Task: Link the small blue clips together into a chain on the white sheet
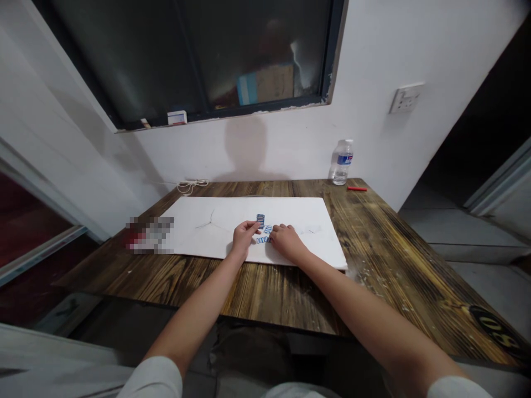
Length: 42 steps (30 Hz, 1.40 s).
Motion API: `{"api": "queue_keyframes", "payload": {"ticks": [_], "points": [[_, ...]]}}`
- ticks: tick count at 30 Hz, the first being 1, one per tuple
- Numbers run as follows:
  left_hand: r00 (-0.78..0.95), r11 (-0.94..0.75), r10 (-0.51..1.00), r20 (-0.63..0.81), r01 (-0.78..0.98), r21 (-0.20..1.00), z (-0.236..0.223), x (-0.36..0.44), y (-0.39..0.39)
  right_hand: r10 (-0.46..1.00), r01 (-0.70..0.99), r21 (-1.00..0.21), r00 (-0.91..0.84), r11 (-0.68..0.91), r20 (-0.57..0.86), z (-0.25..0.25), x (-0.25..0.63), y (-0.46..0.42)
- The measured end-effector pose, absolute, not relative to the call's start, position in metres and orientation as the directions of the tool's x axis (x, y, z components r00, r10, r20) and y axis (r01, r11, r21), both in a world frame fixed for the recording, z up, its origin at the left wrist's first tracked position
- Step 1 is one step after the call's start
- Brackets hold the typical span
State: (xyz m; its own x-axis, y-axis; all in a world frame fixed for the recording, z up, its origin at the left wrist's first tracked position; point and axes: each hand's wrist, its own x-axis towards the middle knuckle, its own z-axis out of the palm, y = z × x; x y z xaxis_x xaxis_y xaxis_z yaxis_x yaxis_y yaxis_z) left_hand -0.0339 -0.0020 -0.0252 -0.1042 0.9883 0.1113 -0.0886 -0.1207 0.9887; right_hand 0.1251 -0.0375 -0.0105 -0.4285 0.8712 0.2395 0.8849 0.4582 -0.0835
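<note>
- So our left hand [243,235] is over the middle of the white board [191,213], thumb side inward, fingers stretched toward the small blue-edged pieces. Thumb and index tips sit close together right by the far cluster [260,218]; we can't tell if they're pinching a piece.
- Our right hand [287,241] is palm down just right of the board's middle, knuckles up and fingers curled under. The tips are hidden, so no way for us to say if they're clamped on anything.
- Both forearms come in from the board's near edge and angle toward each other, bare below pale short sleeves.
- The pieces are little flat oblongs, too small for us to name the material. All of them lie around the middle of the board, between our hands.
- Directions: the far cluster's long axis runs away from the board's near edge, the middle cluster [267,228] leans a bit right at its far end, and the near row [262,240] runs parallel to that edge.
- The board is smooth, flat and rectangular, its long axis left to right, and under it we've got a streaky dark-grained wooden table [282,290].
</note>
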Motion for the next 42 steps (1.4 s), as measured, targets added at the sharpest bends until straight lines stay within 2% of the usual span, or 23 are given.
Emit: {"api": "queue_keyframes", "payload": {"ticks": [2, 6, 11, 15, 22, 28, 35, 42], "points": [[-0.107, -0.12, 0.988, 0.11, -0.091, 0.989, -0.026, -0.034, -0.002, 0.875, 0.879, -0.136, -0.416, 0.457, 0.247, -0.012, 0.127, -0.037], [-0.103, -0.118, 0.989, 0.108, -0.095, 0.988, -0.025, -0.034, -0.002, 0.92, 0.871, -0.317, -0.311, 0.376, 0.238, -0.016, 0.128, -0.033], [-0.102, -0.115, 0.989, 0.105, -0.1, 0.988, -0.028, -0.035, 0.0, 0.973, 0.87, -0.434, -0.197, 0.232, 0.124, -0.021, 0.123, -0.024], [-0.105, -0.131, 0.987, 0.12, -0.106, 0.986, -0.03, -0.035, 0.002, 0.981, 0.869, -0.457, -0.186, 0.19, 0.052, -0.019, 0.119, -0.021], [-0.1, -0.13, 0.988, 0.12, -0.098, 0.987, -0.03, -0.035, 0.002, 0.983, 0.862, -0.475, -0.184, 0.175, 0.028, -0.017, 0.119, -0.023], [-0.102, -0.131, 0.987, 0.121, -0.103, 0.986, -0.027, -0.035, 0.0, 0.973, 0.833, -0.503, -0.209, 0.232, 0.103, -0.019, 0.12, -0.022], [-0.096, -0.12, 0.989, 0.111, -0.09, 0.989, -0.026, -0.034, -0.001, 0.894, 0.733, -0.512, -0.373, 0.449, 0.249, -0.014, 0.132, -0.025], [-0.109, -0.135, 0.986, 0.125, -0.083, 0.987, -0.024, -0.034, -0.002, 0.886, 0.737, -0.492, -0.376, 0.463, 0.271, -0.008, 0.14, -0.025]]}}
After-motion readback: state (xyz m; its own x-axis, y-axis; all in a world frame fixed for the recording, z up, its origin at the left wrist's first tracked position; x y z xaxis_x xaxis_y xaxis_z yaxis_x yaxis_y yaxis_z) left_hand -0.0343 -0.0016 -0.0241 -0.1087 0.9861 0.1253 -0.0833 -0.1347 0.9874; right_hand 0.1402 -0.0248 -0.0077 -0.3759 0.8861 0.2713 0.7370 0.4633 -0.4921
